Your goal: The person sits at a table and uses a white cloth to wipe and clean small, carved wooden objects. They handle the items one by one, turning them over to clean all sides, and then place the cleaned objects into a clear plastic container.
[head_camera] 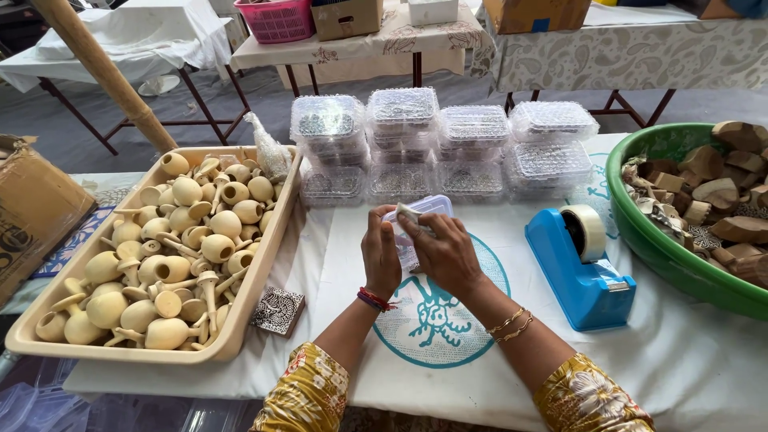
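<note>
Centrally, a small clear plastic box (419,218) is held above the tabletop (688,352) between both hands, with the fingers (382,224) of the left hand (380,260) closed around its left side and the fingers (416,220) of the right hand (446,254) pinched on a pale strip (406,213) pressed against its top. Red and dark bangles (374,300) are worn on the left wrist, thin gold ones (510,324) on the right. Open room is left directly below the hands, where a teal round print (436,312) is seen on the white cloth. Just to the right a blue tape dispenser (578,268) with a roll of pale tape is set, and beyond it the rim of a green basin (640,216) filled with wooden blocks reaches the picture's edge. Behind the hands, stacks of clear lidded boxes (436,140) are ranged in a row, closing off the far side. To the left a beige tray (264,264) heaped with pale wooden knobs and pegs is placed, a small patterned block (278,310) lying at its near corner. A cardboard carton (32,208) is seen at the far left. Further back, cloth-covered tables, a pink basket (276,20) and brown boxes (348,18) are stood over a grey floor.
</note>
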